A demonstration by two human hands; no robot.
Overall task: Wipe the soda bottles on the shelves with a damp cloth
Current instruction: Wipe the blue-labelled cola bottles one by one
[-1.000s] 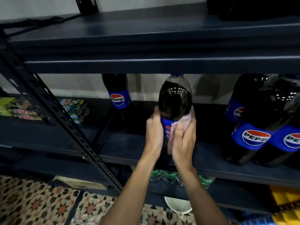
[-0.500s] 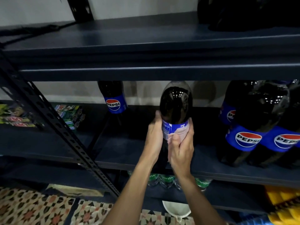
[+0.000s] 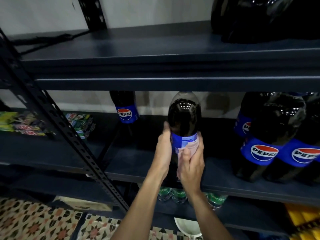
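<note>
Head view: the soda bottle point(image 3: 184, 116) is at the front edge of the middle shelf point(image 3: 138, 163). The left hand point(image 3: 162, 149) grips its side. The right hand point(image 3: 192, 165) clamps the pink cloth point(image 3: 188, 149) on its label, lower than a second ago, so the wipe seems to be heading towards the base.

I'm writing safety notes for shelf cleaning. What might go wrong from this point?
1. The bottle seems to stand near the shelf's front edge. The damp cloth under the right hand may leave it slippery, so it might slide from the left hand and fall to the tiled floor.
2. Its top sits close under the upper shelf, so lifting it could knock it there.
</note>
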